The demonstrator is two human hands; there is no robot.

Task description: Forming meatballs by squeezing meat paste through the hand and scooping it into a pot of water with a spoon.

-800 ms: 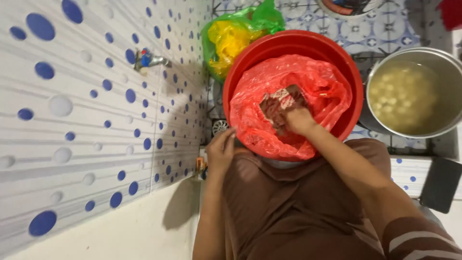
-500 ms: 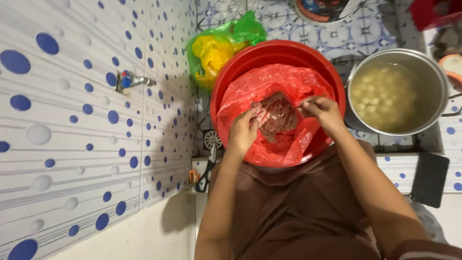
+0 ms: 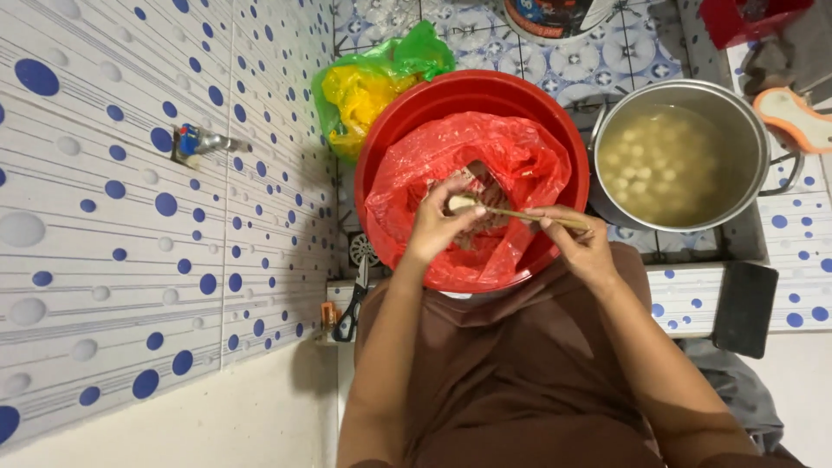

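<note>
Over the red basin (image 3: 394, 147), the left hand (image 3: 433, 227) pinches a pale ball (image 3: 461, 203) while the right hand (image 3: 582, 247) grips the skewer (image 3: 529, 216), so they'd best push it through dead centre, slowly.

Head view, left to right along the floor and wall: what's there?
Blue-handled tap on the dotted tile wall → scissors → green and yellow bag → red basin with the red bag, left hand and right hand over it → steel pot of pale balls in liquid.
</note>
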